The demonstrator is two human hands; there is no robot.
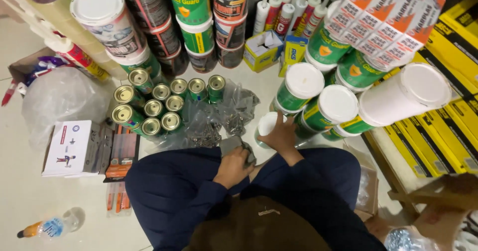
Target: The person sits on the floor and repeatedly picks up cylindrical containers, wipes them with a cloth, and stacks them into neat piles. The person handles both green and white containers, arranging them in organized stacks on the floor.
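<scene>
I squat on a pale tiled floor, my dark blue trouser knees filling the lower middle. My left hand is closed around a grey cloth held against my knee. My right hand reaches forward and grips a small white-lidded tub standing on the floor, beside a stack of green tubs with white lids. Clear bags of metal screws lie just ahead of both hands.
Several green tins with gold tops cluster at left centre. Large tubs and sealant tubes stand behind. Yellow boxes line the right. A white box, orange packets and a small bottle lie at left.
</scene>
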